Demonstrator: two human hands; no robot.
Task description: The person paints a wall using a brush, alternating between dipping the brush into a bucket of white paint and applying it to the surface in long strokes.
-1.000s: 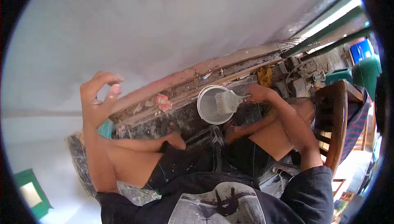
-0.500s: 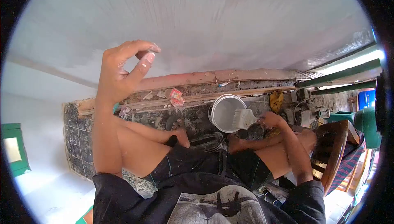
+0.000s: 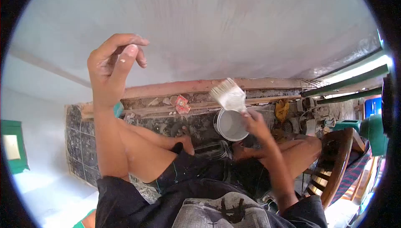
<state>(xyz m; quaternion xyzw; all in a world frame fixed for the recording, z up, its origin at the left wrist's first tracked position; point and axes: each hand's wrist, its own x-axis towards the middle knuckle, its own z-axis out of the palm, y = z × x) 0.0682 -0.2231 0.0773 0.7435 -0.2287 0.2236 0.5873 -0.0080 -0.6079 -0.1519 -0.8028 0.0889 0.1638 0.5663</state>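
My right hand (image 3: pixel 255 124) grips the handle of a wide paintbrush (image 3: pixel 232 97), pale with paint, its bristles pointing up and left toward the wall. Just beneath the brush stands a white bucket (image 3: pixel 231 128) with a light grey liquid inside. My left hand (image 3: pixel 109 66) is raised at the left in front of the whitish, streaked wall (image 3: pixel 200 31). Its fingers are loosely bent and apart from the thumb, with nothing visible between them. White specks of paint dot the thumb.
A wooden plank (image 3: pixel 267 99) runs along the wall's foot beside rubble and a red packet (image 3: pixel 182 104). A yellow cloth (image 3: pixel 282 110) lies right of the bucket. At the right are a wooden chair (image 3: pixel 340 161) and green bars (image 3: pixel 355 79). Dark tiles (image 3: pixel 79 144) cover the floor at left.
My right hand has lifted the paintbrush from over the bucket up and left, nearer the wall. My left hand has shifted slightly left and up.
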